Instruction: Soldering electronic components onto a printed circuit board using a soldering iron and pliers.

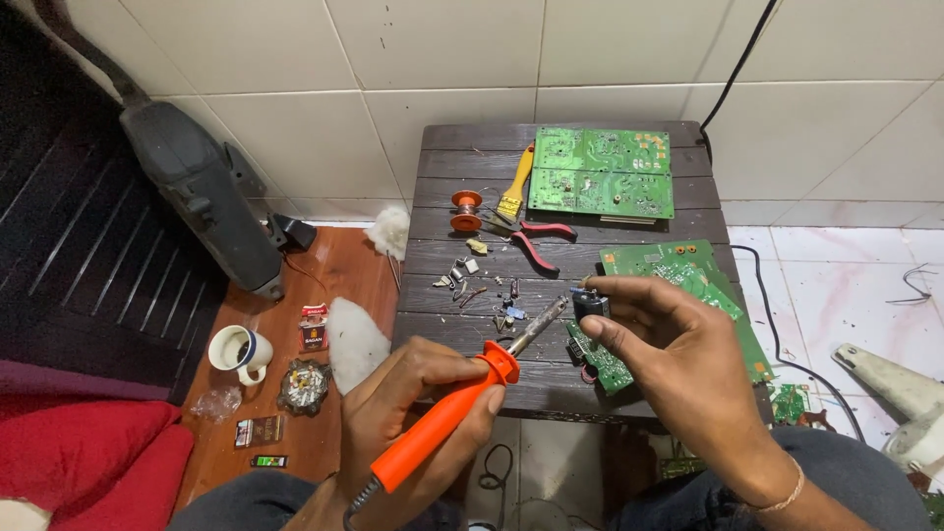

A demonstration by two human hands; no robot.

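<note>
1. Tiled wall and floor surrounded a dark slatted wood table (462, 339), w/ a low orange-brown board to its left.
2. Nearest: left hand (413, 413) was wrapped fully round the orange handle of a soldering iron (462, 403); fingers closed tight on it. Tip pointed up-right, ending just beside the part held by the other hand.
3. Right hand (678, 364) pinched a small black component (590, 305) btwn thumb and forefinger, other fingers curled loosely. Component sat above a small green board (600, 362) at the table's front edge; contact btwn them could not be told.
4. Judgement: good practice here would be resting both wrists on the table edge, keeping fingertips clear of the hot tip, and touching only the joint, not the component body.
5. Mid-table: loose small parts (472, 285) lay scattered, near enough to snag the iron's shaft.
6. Further back: red-handled pliers (539, 241), a copper wire spool (467, 209), a yellow brush (515, 182).
7. Farthest: two large green circuit boards (602, 172) at the rear edge; more boards (688, 270) to the right.
</note>
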